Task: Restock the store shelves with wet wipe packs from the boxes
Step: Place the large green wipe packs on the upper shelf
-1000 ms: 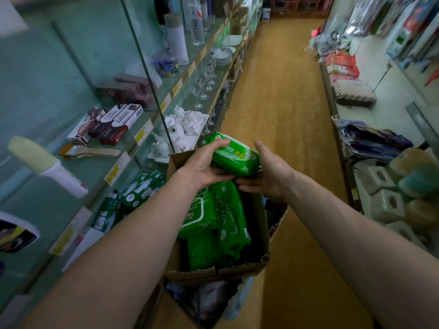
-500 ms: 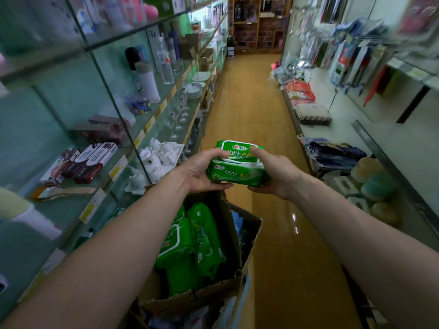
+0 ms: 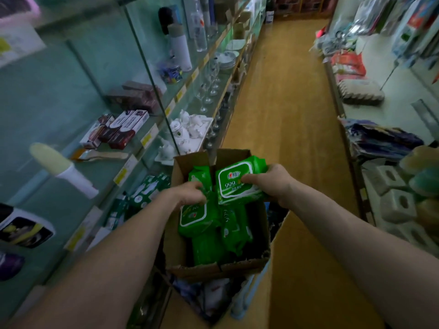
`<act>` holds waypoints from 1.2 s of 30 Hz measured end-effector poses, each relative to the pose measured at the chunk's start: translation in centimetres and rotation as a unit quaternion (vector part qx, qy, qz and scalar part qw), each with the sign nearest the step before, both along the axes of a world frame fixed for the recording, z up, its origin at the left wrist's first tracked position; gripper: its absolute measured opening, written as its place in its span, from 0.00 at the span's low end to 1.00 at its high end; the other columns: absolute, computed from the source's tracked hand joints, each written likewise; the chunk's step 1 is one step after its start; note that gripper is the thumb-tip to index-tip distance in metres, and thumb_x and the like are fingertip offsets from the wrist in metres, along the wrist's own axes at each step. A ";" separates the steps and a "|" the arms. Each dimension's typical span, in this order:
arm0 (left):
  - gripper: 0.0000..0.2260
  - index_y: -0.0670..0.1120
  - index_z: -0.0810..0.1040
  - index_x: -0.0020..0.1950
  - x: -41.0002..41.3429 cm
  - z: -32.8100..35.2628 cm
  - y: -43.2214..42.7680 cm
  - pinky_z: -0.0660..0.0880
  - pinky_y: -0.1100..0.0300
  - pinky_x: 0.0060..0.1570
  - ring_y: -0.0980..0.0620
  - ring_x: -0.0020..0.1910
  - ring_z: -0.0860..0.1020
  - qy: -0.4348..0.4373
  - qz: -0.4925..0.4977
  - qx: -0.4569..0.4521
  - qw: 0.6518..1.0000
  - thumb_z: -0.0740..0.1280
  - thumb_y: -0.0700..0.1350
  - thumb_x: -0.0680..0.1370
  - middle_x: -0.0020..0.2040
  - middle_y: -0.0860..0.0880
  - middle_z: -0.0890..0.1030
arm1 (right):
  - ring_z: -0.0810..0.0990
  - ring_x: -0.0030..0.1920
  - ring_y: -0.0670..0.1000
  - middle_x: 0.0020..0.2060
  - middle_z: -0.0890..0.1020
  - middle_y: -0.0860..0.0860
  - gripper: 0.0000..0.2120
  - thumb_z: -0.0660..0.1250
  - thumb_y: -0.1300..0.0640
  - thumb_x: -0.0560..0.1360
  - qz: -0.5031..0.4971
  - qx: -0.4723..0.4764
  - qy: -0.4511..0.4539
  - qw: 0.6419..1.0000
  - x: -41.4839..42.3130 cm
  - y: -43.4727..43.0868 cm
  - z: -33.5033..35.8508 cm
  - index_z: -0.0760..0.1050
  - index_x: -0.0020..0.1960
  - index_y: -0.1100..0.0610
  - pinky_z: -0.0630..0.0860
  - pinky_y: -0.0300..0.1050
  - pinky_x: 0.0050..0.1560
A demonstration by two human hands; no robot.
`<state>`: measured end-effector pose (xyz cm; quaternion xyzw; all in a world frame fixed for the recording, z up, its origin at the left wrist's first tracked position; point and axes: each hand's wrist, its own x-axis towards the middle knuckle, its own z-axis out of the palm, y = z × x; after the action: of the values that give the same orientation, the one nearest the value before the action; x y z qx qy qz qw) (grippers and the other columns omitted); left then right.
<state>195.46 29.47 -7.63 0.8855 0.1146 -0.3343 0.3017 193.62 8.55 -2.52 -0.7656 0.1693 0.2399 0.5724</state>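
Observation:
An open cardboard box [image 3: 215, 269] stands in the aisle in front of me, holding several green wet wipe packs [image 3: 209, 245]. My right hand [image 3: 273, 184] grips one green pack [image 3: 234, 184] with a white-framed label, held above the box's far end. My left hand [image 3: 190, 193] reaches down into the box, its fingers curled onto another green pack [image 3: 192, 216]. More green and white packs [image 3: 147, 191] stand on the low shelf at the left.
Glass shelves [image 3: 107, 162] run along the left with boxed goods, a white tea set [image 3: 190, 131], wine glasses and bottles. Shelves on the right hold sponges [image 3: 418, 186] and packaged goods. A wooden floor aisle [image 3: 285, 103] stretches ahead. Another box of goods sits under the cardboard box.
Both hands held packs raised in front of me; now they have dropped back to the box. The right hand keeps a pack and the left hand has gone down onto another.

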 end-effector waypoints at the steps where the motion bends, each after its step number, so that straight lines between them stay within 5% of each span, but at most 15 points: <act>1: 0.31 0.46 0.59 0.77 -0.2 -0.7 0.5 0.69 0.57 0.64 0.46 0.70 0.67 0.029 -0.036 0.010 0.999 0.66 0.36 0.76 0.75 0.45 0.63 | 0.83 0.42 0.57 0.46 0.83 0.59 0.12 0.74 0.59 0.72 0.010 -0.005 0.004 1.000 -0.1 0.5 -0.6 0.76 0.51 0.62 0.81 0.49 0.42; 3: 0.38 0.48 0.51 0.80 -0.2 -1.4 0.9 0.66 0.56 0.68 0.45 0.74 0.61 0.049 -0.082 0.012 0.995 0.68 0.38 0.75 0.78 0.45 0.57 | 0.83 0.43 0.56 0.46 0.83 0.59 0.11 0.74 0.60 0.72 0.026 -0.016 0.012 0.999 -0.1 1.4 -1.5 0.75 0.51 0.62 0.81 0.50 0.45; 8: 0.43 0.48 0.49 0.80 1.2 -2.3 1.6 0.64 0.53 0.71 0.45 0.75 0.60 0.065 -0.177 0.078 0.979 0.74 0.47 0.74 0.79 0.46 0.56 | 0.83 0.45 0.58 0.47 0.83 0.59 0.18 0.75 0.58 0.71 0.032 -0.036 0.030 0.998 0.4 2.6 -2.3 0.74 0.57 0.63 0.81 0.55 0.49; 12: 0.47 0.46 0.53 0.79 1.1 -3.6 1.3 0.66 0.53 0.70 0.46 0.74 0.64 0.060 -0.203 0.114 0.971 0.77 0.54 0.69 0.77 0.46 0.60 | 0.83 0.41 0.55 0.45 0.82 0.57 0.19 0.75 0.59 0.71 0.040 -0.036 0.035 0.998 0.7 2.7 -2.4 0.72 0.58 0.62 0.81 0.49 0.38; 17: 0.50 0.45 0.61 0.76 0.8 -4.4 1.1 0.71 0.49 0.66 0.44 0.69 0.69 0.072 -0.202 0.151 0.965 0.77 0.64 0.62 0.72 0.46 0.67 | 0.83 0.46 0.57 0.49 0.82 0.58 0.21 0.75 0.59 0.70 0.057 -0.050 0.035 0.997 0.7 3.1 -2.5 0.72 0.59 0.63 0.81 0.52 0.46; 22: 0.44 0.41 0.61 0.74 0.3 -4.1 0.7 0.71 0.51 0.66 0.45 0.67 0.70 0.080 -0.187 0.111 0.973 0.77 0.57 0.67 0.71 0.46 0.68 | 0.83 0.43 0.54 0.49 0.82 0.57 0.24 0.76 0.58 0.70 0.073 -0.054 0.039 0.995 0.3 2.3 -1.9 0.71 0.61 0.63 0.79 0.45 0.37; 26: 0.41 0.40 0.62 0.75 0.1 -1.8 0.8 0.71 0.51 0.66 0.45 0.67 0.71 0.063 -0.177 0.108 0.976 0.76 0.56 0.69 0.72 0.44 0.68 | 0.81 0.53 0.58 0.55 0.79 0.58 0.29 0.77 0.57 0.68 0.067 -0.062 0.004 0.996 -0.5 1.5 -1.0 0.68 0.64 0.62 0.79 0.55 0.54; 28: 0.39 0.40 0.64 0.73 -0.1 0.3 0.8 0.72 0.52 0.65 0.46 0.65 0.73 0.055 -0.154 0.096 0.982 0.76 0.56 0.70 0.70 0.45 0.70 | 0.82 0.50 0.57 0.52 0.81 0.57 0.24 0.76 0.60 0.69 0.059 -0.035 -0.010 0.998 -0.9 0.8 0.1 0.71 0.61 0.62 0.81 0.53 0.51; 32: 0.24 0.40 0.72 0.59 -0.1 6.2 0.1 0.77 0.55 0.54 0.50 0.52 0.80 0.010 -0.069 0.030 0.997 0.76 0.51 0.71 0.59 0.49 0.79 | 0.84 0.46 0.55 0.48 0.82 0.56 0.19 0.75 0.62 0.70 0.041 0.003 -0.074 0.996 -2.0 -1.3 3.5 0.73 0.58 0.61 0.81 0.49 0.49; 36: 0.24 0.40 0.74 0.60 -0.5 12.4 -3.0 0.81 0.47 0.51 0.45 0.45 0.85 -0.031 -0.042 -0.010 0.999 0.77 0.48 0.69 0.50 0.43 0.84 | 0.83 0.47 0.53 0.50 0.82 0.55 0.21 0.74 0.63 0.70 0.021 0.029 -0.145 0.989 -3.7 -4.9 8.4 0.72 0.60 0.59 0.80 0.44 0.46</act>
<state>194.94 26.46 4.75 0.8965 0.0641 -0.3200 0.2997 189.94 3.63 5.92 -0.7785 0.0613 0.1427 0.6081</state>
